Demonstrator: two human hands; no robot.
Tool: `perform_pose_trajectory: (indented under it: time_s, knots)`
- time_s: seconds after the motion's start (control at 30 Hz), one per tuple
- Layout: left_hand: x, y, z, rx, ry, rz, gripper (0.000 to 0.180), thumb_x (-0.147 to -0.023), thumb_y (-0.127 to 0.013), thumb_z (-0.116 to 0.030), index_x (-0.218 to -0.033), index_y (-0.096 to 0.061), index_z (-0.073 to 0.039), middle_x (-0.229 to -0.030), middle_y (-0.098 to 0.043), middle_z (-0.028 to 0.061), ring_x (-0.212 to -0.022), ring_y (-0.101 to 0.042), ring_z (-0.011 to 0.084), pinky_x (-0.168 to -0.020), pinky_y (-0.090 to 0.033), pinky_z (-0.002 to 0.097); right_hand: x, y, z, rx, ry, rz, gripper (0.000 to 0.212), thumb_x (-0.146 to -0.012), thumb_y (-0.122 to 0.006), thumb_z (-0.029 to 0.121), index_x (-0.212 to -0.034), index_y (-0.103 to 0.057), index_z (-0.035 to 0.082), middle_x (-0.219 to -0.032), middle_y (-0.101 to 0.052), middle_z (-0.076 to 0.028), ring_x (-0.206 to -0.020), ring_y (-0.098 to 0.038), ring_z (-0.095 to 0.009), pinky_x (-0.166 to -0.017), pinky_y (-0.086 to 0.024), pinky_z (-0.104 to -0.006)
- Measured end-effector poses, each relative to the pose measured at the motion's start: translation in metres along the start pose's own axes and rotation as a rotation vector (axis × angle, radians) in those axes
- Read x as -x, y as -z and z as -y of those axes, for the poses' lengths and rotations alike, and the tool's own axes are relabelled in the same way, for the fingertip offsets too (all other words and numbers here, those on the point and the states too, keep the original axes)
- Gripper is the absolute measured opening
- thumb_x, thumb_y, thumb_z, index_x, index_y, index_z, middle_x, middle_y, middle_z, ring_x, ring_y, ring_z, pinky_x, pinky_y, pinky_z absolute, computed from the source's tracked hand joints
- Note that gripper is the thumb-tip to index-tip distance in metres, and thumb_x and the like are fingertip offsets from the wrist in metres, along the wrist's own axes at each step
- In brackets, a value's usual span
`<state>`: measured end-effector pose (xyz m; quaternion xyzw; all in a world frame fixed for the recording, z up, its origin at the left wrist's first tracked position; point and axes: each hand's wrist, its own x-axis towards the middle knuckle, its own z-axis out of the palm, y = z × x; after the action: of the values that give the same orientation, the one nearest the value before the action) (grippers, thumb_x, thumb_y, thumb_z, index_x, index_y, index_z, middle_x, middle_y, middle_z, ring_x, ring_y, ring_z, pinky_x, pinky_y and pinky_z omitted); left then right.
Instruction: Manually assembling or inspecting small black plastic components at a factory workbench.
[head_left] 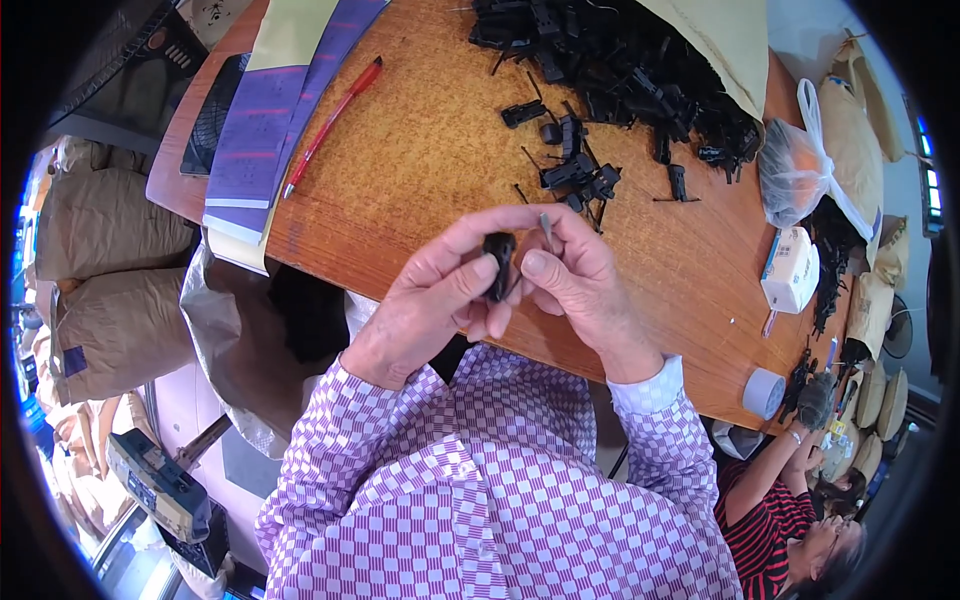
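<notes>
Near the front edge of the table, my left hand (440, 290) is closed around a small black plastic part (498, 268), pinched between thumb and fingers. Close beside it, my right hand (585, 285) pinches a thin, flat grey blade (546, 230), its tip showing above the thumb. The fingertips of both hands meet around the part, and its lower end is partly covered. Beyond the hands lie several loose black plastic parts (572, 168) with thin stems. Farther back is a large heap of similar black parts (625, 80).
A red pen (335, 125) and purple-and-cream printed sheets (255, 140) lie at the left. On the right are a knotted plastic bag (792, 175), a white box (790, 270) and a tape roll (764, 393). Another person (770, 520) in a striped shirt works at the lower right.
</notes>
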<state>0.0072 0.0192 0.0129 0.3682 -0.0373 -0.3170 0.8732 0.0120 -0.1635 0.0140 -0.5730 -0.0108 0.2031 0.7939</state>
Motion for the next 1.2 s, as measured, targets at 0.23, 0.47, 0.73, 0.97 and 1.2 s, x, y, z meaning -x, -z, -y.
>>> perform_pose_trajectory:
  time_s: [0.23, 0.47, 0.73, 0.97, 1.2]
  knots:
    - [-0.001, -0.011, 0.0, -0.114, 0.086, -0.077, 0.038, -0.096, -0.05, -0.011, -0.133, -0.044, -0.005, -0.102, -0.057, 0.0062, -0.067, -0.057, 0.0105, -0.056, -0.043, 0.0184, 0.001, 0.019, -0.004, 0.086, -0.065, 0.116, 0.022, -0.091, -0.063, 0.017, -0.109, -0.057, 0.004, -0.083, -0.055, 0.005, -0.065, -0.049, -0.003, -0.057, -0.038, -0.0179]
    - [-0.009, -0.01, 0.017, -0.82, -0.232, -0.115, 0.039, -0.092, -0.049, 0.004, -0.13, -0.047, -0.002, -0.115, -0.056, 0.007, -0.098, -0.058, 0.0125, -0.079, -0.05, 0.0245, 0.01, -0.003, 0.0, 0.229, 0.013, -0.138, 0.031, -0.097, -0.054, 0.027, -0.115, -0.054, 0.001, -0.074, -0.052, 0.004, -0.055, -0.04, -0.002, -0.048, -0.031, -0.0166]
    - [-0.009, -0.008, 0.02, -0.857, -0.426, -0.29, 0.035, -0.09, -0.051, 0.005, -0.125, -0.052, -0.001, -0.107, -0.064, 0.0129, -0.097, -0.063, 0.0178, -0.082, -0.05, 0.0271, 0.015, -0.029, -0.005, 0.092, -0.123, -0.137, 0.041, -0.101, -0.042, 0.032, -0.132, -0.043, 0.006, -0.065, -0.04, 0.006, -0.05, -0.032, -0.002, -0.043, -0.021, -0.0184]
    - [-0.003, -0.005, 0.02, -0.889, -0.475, -0.352, 0.036, -0.09, -0.052, 0.006, -0.125, -0.054, -0.001, -0.109, -0.063, 0.0099, -0.097, -0.06, 0.0153, -0.084, -0.048, 0.0249, 0.008, -0.039, -0.014, 0.15, -0.051, -0.171, 0.032, -0.101, -0.044, 0.024, -0.128, -0.045, 0.007, -0.066, -0.041, 0.008, -0.052, -0.034, 0.0, -0.044, -0.023, -0.0171]
    - [0.001, -0.006, 0.017, -1.069, -0.537, -0.493, 0.03, -0.087, -0.055, 0.006, -0.115, -0.06, 0.0, -0.105, -0.065, 0.0171, -0.097, -0.066, 0.0275, -0.081, -0.052, 0.0312, 0.0, -0.046, -0.019, 0.038, -0.066, -0.145, 0.028, -0.101, -0.045, 0.022, -0.125, -0.049, 0.008, -0.071, -0.041, 0.01, -0.057, -0.034, 0.001, -0.048, -0.027, -0.0145]
